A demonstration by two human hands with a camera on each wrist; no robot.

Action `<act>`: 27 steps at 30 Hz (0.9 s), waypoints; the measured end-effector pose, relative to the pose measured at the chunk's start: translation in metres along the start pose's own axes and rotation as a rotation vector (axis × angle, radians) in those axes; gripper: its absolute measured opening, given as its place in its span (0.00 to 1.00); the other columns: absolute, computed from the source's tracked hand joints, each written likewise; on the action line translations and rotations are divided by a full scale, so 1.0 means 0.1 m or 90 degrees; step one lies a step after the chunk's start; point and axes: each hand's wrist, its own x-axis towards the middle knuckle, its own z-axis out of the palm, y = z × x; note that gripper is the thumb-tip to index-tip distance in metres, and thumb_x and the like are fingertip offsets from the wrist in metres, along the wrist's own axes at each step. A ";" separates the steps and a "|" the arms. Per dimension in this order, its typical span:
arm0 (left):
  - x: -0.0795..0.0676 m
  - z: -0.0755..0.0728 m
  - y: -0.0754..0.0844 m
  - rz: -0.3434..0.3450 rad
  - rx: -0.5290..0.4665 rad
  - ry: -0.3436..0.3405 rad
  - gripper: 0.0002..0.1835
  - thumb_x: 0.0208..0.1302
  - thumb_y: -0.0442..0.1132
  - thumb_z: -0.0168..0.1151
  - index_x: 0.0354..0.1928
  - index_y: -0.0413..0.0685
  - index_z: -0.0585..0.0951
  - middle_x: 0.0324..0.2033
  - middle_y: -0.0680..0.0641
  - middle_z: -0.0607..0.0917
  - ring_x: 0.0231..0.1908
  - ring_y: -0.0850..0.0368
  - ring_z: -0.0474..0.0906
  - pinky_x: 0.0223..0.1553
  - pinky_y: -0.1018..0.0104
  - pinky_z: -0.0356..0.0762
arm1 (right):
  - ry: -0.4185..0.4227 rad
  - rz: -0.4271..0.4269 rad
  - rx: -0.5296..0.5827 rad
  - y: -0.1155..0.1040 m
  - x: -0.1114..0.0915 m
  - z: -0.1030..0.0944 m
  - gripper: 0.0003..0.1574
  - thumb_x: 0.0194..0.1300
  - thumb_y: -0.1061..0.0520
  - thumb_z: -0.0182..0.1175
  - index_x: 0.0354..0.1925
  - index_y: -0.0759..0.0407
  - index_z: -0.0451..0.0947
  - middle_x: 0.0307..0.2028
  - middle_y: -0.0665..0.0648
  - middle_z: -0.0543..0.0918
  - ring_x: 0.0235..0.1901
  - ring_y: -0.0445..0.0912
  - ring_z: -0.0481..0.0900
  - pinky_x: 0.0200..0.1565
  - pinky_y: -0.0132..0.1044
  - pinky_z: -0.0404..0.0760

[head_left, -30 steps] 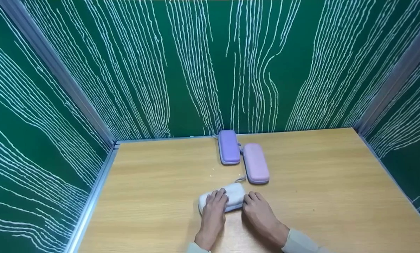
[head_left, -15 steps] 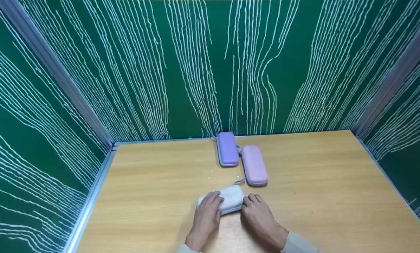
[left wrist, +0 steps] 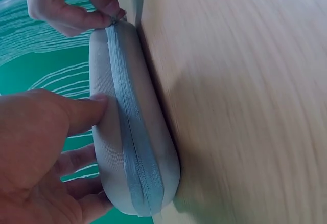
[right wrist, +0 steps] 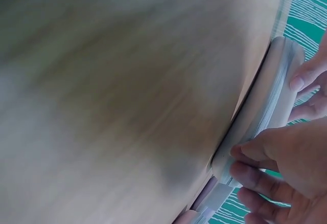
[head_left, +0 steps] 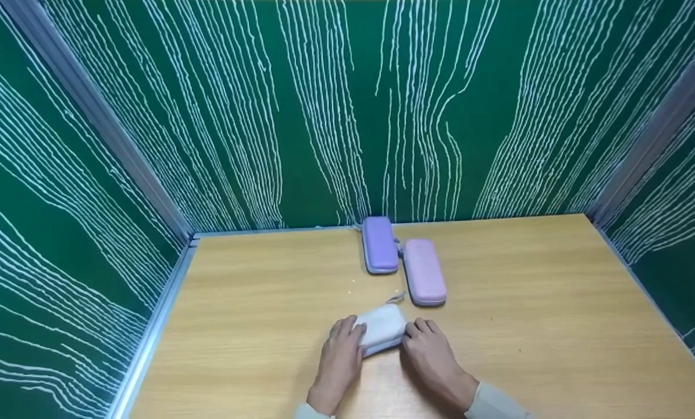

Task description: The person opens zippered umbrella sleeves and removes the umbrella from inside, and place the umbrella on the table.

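Now the right hand (head_left: pixel 431 352) has its thumb and forefinger brought together in a close pinch on the zipper (left wrist: pixel 130 116), at the right-hand end of the white case (head_left: pixel 382 326); the piece between those fingertips is too small to make out. Its other fingers are bent. The left hand (head_left: pixel 340 352) grips the opposite end, thumb pressed to the side of the upper shell and fingers over its far part, the two held apart by the case itself.

The case lies flat on the wooden table (head_left: pixel 254 326), slightly aslant, near the person. It is an off-white, rounded oblong with plain, finely textured shells; the zipper's blue-grey tape runs between them, its two edges meeting along a thin dark line.

Just beyond the case lies a grey strap (head_left: pixel 396 297). Farther back are a pink case (head_left: pixel 424 272) and, to its left, a purple case (head_left: pixel 380 244) near the back wall (head_left: pixel 318 116). That wall is green, covered in wavy pale lines. Pale sleeves (head_left: pixel 495 401) show at the wrists.
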 end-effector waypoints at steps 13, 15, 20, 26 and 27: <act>0.01 0.04 0.08 -0.008 0.054 0.043 0.20 0.52 0.41 0.68 0.49 0.49 0.78 0.53 0.44 0.73 0.54 0.43 0.71 0.47 0.53 0.76 | 0.007 0.023 -0.007 -0.03 0.00 0.00 0.04 0.46 0.67 0.58 0.20 0.63 0.80 0.25 0.56 0.73 0.29 0.52 0.69 0.33 0.43 0.69; 0.01 0.05 0.09 -0.004 0.068 0.057 0.20 0.51 0.41 0.69 0.48 0.49 0.78 0.53 0.44 0.73 0.53 0.43 0.72 0.46 0.53 0.76 | 0.011 0.025 -0.006 -0.04 0.00 0.01 0.04 0.46 0.67 0.59 0.19 0.63 0.79 0.25 0.56 0.73 0.29 0.52 0.69 0.33 0.43 0.69; 0.00 0.05 0.13 -0.006 0.102 0.088 0.19 0.49 0.41 0.70 0.45 0.50 0.78 0.51 0.44 0.74 0.49 0.43 0.74 0.41 0.54 0.79 | 0.012 0.033 -0.017 -0.05 0.01 0.02 0.06 0.47 0.66 0.59 0.17 0.62 0.78 0.25 0.55 0.72 0.29 0.51 0.69 0.33 0.43 0.70; 0.01 0.04 0.20 -0.045 0.121 0.055 0.18 0.53 0.42 0.66 0.47 0.50 0.77 0.50 0.44 0.73 0.49 0.43 0.74 0.43 0.53 0.78 | 0.020 0.037 -0.027 -0.08 0.03 0.03 0.11 0.51 0.66 0.53 0.18 0.62 0.78 0.24 0.56 0.71 0.28 0.52 0.69 0.32 0.43 0.69; 0.00 0.04 0.21 -0.053 0.122 0.048 0.18 0.54 0.43 0.66 0.48 0.50 0.77 0.51 0.44 0.73 0.49 0.42 0.74 0.43 0.52 0.78 | 0.033 0.036 -0.028 -0.09 0.04 0.03 0.13 0.52 0.66 0.50 0.17 0.62 0.77 0.24 0.56 0.71 0.28 0.52 0.68 0.31 0.43 0.69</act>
